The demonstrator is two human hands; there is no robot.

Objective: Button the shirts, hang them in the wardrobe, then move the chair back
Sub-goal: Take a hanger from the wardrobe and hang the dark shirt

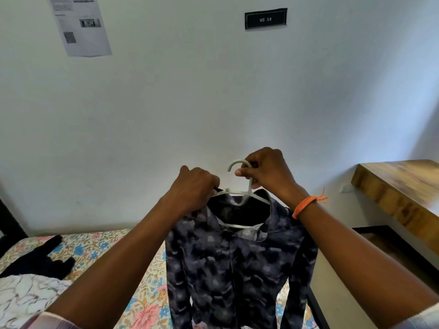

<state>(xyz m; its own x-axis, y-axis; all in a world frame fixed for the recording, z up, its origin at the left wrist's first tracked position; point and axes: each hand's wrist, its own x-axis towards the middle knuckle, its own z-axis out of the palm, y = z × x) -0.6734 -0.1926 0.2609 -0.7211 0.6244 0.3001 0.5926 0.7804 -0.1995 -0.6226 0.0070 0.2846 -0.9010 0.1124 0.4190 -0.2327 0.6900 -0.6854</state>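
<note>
Seating dark blue cloud-print shirt [237, 264] on pale plastic hanger [240, 193], frame centre: right hand [266, 172] fingers curled round hook neck; left hand [192, 188] pinches collar-shoulder. Advice: keep hook steady, tug shoulder square.

A small black rectangular sign [265, 19] is fixed high on the pale wall, right of centre. It has a thin light border line inside its edge and reads "WS 14" in light block letters. To the upper left, a white printed sheet of paper [79, 24] hangs tilted on the same wall. It carries a bold heading, blocks of small text, a small photograph and a square QR code [69, 37] near its lower left, but all of its print is too blurred to read.
</note>
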